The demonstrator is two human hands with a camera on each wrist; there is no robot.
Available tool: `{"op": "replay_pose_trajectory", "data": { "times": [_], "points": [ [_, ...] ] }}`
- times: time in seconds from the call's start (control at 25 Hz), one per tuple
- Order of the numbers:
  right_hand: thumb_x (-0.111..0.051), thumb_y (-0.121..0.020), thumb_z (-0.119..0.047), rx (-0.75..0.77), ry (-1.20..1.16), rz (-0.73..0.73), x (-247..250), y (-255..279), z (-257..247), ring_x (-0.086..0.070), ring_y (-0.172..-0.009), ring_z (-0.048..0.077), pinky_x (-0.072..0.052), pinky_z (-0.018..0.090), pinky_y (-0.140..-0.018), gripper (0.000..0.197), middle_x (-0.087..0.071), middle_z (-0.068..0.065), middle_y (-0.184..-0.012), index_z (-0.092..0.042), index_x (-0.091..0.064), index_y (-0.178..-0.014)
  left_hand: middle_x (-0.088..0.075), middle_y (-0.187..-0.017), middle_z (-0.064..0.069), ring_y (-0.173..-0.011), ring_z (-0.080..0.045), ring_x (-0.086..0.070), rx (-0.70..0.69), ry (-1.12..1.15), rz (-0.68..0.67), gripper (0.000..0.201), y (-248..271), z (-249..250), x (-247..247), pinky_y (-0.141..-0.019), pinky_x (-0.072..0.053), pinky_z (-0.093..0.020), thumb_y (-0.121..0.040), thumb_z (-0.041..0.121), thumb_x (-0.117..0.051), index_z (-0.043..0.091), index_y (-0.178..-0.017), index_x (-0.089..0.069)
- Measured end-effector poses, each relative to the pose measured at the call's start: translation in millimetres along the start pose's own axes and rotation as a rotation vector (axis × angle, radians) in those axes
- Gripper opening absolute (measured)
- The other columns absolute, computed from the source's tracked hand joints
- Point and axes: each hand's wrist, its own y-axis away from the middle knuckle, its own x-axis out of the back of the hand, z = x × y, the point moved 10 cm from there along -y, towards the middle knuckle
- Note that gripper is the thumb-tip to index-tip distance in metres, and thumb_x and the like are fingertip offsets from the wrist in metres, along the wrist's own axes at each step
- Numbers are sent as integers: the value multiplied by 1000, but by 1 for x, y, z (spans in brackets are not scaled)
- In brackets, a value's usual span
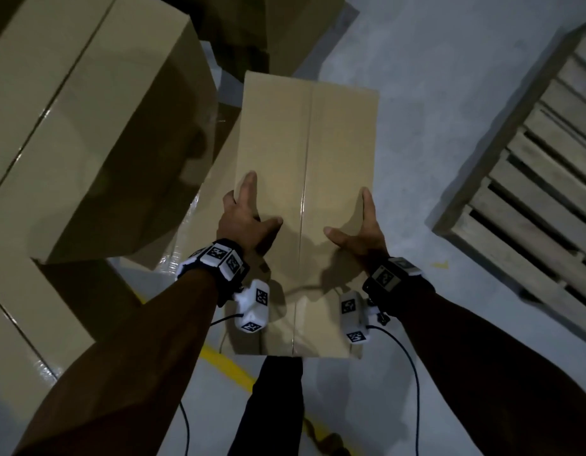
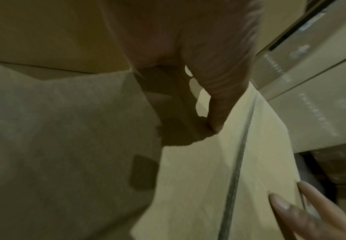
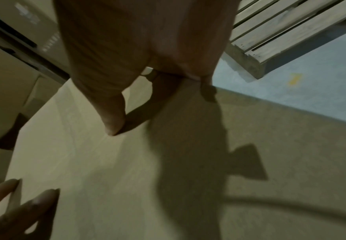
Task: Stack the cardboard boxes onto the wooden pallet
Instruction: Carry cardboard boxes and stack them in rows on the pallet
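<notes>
Long tan cardboard box [image 1: 304, 192], taped down its middle seam, held out in front of the person above the pale grey floor [image 1: 433, 126], with the slatted wooden pallet [image 1: 532, 179] well apart to the right.

The left hand [image 1: 248, 222] and right hand [image 1: 360, 232] clamp its long edges, thumbs flat on top and fingers [image 2: 225, 91] wrapped down over the sides; how far they reach under the box I cannot tell, since the wrist views are blurred. The grip sits toward the near half, so the far end may dip and the box could slide out from between the palms on the way to the pallet. The stacked tan cardboard boxes [image 1: 87, 126] stand just beside its left edge and could catch a corner during a turn. A black cable [image 1: 413, 383] hanging from the wrist gear might snag.
</notes>
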Motion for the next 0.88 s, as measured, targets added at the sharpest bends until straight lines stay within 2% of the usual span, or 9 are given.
{"op": "replay_pose_trajectory", "data": {
  "times": [0.16,0.28,0.32,0.4,0.44,0.48,0.64,0.88],
  "points": [
    [-82,-80,-35,47,20,38,23,25,-2,-25,-148,29,-27,36,-115,112,-20,2,-165,-34,-3,-159,-25,-150,-13,-128,-43,-45,-27,-47,11,100,23,24,2,-104,-40,-50,-82,40,-76,46,-154,-7],
    [-79,-84,-35,69,27,94,67,69,-8,-21,-149,27,-15,13,-103,108,-20,6,-163,-30,-2,-160,-26,-150,-12,-130,-41,-43,-73,-56,7,102,57,61,2,-105,-40,-50,-81,42,-78,47,-153,-7],
    [-78,-85,-36,63,22,116,85,86,-8,-20,-149,26,-13,13,-105,107,-20,7,-163,-30,-1,-159,-26,-151,-12,-130,-41,-43,-100,-63,3,102,72,78,1,-104,-40,-50,-80,42,-78,48,-153,-7],
    [-79,-82,-40,53,-44,163,120,119,-6,-25,-148,27,-18,32,-120,110,-22,6,-163,-36,0,-159,-26,-151,-12,-130,-40,-43,-160,-60,-3,102,102,116,0,-105,-42,-50,-80,42,-78,47,-153,-8],
    [-80,-81,-40,56,-84,190,138,135,-5,-28,-147,27,-23,41,-121,111,-24,5,-163,-40,-1,-158,-26,-150,-12,-130,-39,-43,-195,-60,-12,102,118,136,-1,-105,-42,-50,-80,42,-78,46,-154,-8],
    [-81,-80,-40,60,-126,228,162,155,-3,-30,-147,26,-27,44,-120,111,-25,4,-163,-42,-2,-157,-27,-150,-13,-130,-39,-43,-240,-67,-20,102,137,161,-4,-105,-42,-50,-80,42,-78,46,-154,-8],
    [-83,-79,-34,82,-221,361,252,225,16,-29,-146,23,-28,44,-119,112,-27,2,-162,-42,-2,-157,-26,-151,-16,-130,-40,-42,-392,-119,-53,104,204,244,-33,-106,-41,-52,-80,46,-77,45,-154,-6],
    [-82,-78,-38,60,-232,538,380,299,85,-28,-146,28,-30,46,-117,110,-26,3,-162,-48,-4,-155,-24,-152,-15,-130,-39,-44,-550,-153,-75,102,300,345,-121,-105,-42,-46,-81,50,-76,44,-155,-5]
  ]
}}
